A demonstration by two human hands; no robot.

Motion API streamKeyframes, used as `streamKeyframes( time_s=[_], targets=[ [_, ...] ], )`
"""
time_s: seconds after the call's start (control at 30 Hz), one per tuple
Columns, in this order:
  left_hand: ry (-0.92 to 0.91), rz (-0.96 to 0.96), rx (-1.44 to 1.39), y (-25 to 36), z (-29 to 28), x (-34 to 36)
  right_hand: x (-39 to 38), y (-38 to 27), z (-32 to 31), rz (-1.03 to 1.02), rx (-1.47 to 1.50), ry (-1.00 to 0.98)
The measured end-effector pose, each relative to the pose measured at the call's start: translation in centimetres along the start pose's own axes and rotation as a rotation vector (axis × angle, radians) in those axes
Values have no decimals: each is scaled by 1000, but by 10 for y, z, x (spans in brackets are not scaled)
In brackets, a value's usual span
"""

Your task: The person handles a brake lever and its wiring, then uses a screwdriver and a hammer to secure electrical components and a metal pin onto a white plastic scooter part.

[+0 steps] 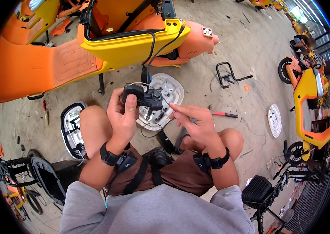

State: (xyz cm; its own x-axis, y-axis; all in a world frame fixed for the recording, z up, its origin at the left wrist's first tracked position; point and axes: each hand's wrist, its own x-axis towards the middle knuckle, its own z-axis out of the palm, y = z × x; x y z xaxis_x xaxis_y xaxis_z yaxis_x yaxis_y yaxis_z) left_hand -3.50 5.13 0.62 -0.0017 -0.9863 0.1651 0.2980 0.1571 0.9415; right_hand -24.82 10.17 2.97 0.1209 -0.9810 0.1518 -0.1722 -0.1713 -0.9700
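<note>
Left hand grips a black unit over the white cover's left edge; right hand pinches a thin cable. Unit looks light, rigid: hold its body; cable seems bendy.

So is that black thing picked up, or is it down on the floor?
Picked up. The left hand grips the black part, with the thumb pressed on it, and the white shell shows behind.

Left fingers partly hidden behind black device, orange-yellow scooter cut off above
</note>
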Motion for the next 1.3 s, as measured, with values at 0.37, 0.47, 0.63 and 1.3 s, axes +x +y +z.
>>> streamKeyframes(
  time_s=[0.37, 0.47, 0.63, 1.3],
  targets=[
    [-16, -140, -168, 1, 18, 0, -2, 4, 16, 157, 207, 117],
    [-21, -208, -220, 3, 22, 3, 0, 5, 18, 151, 271, 106],
    [66, -204, -184, -2, 30, 5, -3, 11, 22, 136, 302, 69],
    [9, -388, -266, 1, 27, 9, 11, 12, 20, 452, 178, 110]
  ],
)
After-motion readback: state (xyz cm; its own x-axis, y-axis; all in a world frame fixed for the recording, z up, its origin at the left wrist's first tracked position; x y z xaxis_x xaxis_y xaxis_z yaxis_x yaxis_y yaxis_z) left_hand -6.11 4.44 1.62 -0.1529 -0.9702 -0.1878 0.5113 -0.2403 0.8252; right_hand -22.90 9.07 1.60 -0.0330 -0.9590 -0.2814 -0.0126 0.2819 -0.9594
